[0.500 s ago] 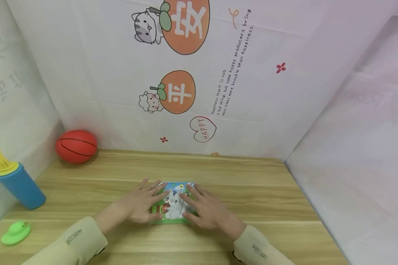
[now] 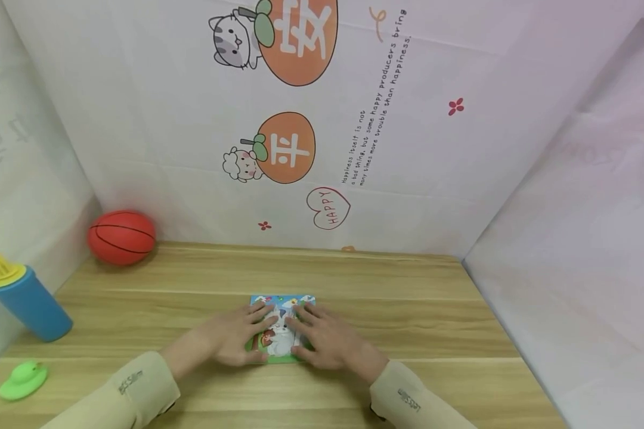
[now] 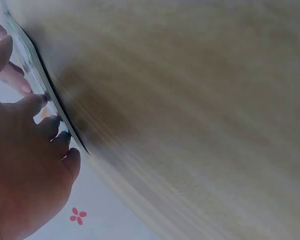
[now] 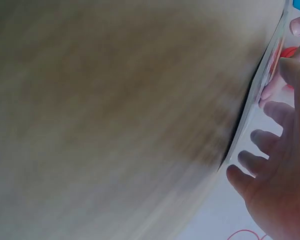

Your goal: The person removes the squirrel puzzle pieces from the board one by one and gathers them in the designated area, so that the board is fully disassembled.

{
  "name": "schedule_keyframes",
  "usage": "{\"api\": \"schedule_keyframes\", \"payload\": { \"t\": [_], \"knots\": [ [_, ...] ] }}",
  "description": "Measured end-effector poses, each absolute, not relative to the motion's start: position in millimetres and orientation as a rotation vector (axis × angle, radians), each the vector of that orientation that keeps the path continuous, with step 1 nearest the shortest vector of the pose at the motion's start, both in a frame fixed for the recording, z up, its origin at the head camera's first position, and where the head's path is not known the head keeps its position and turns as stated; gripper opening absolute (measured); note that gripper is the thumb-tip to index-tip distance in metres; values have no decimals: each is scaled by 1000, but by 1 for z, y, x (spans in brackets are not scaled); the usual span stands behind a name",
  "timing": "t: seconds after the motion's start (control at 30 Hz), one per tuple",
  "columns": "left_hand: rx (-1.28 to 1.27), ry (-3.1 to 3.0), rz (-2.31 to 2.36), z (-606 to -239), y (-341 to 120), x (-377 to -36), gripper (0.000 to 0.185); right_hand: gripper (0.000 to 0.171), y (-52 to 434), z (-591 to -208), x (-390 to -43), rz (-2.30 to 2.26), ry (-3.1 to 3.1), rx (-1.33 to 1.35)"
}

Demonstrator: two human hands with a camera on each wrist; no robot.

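Note:
On the wooden table lies a thin, flat picture board showing a white-grey cartoon animal on green and blue. My left hand rests across its left side, fingers extended over the picture. From the other side, my right hand lies over the right part with its fingers likewise stretched out. The two sets of fingertips come near each other at the middle. In the left wrist view the board's edge runs under the fingertips of the left hand. The right wrist view shows the right hand spread beside the board edge.
A red toy basketball sits at the back left corner. Along the left side stand a blue pump with a yellow top and a green rubber duck. A printed white cloth walls the table.
Both hands have shifted inward over the board, the left to the right and the right slightly to the left. The board's upper corners show more now; the board stays in place.

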State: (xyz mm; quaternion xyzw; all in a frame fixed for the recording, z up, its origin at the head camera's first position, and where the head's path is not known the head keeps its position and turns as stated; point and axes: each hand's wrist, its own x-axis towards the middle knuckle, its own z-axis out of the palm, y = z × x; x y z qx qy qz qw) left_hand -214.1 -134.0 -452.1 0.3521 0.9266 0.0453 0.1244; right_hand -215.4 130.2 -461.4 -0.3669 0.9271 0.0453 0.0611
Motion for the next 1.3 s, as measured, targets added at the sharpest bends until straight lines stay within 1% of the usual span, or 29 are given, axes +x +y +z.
{"api": "schedule_keyframes", "payload": {
  "t": [0.27, 0.6, 0.8, 1.3],
  "knots": [
    [999, 2685, 158, -455, -135, -209, 85, 64, 128, -462, -213, 189, 2771, -1088],
    [1015, 2657, 176, -456, -141, -198, 86, 65, 126, -458, -199, 246, 2730, -1101],
    [983, 2640, 193, -457, -143, -186, 86, 64, 128, -456, -187, 182, 2704, -1158],
    [1081, 2713, 138, -456, -149, -154, 84, 60, 129, -453, -162, 162, 2709, -1292]
  ]
}}
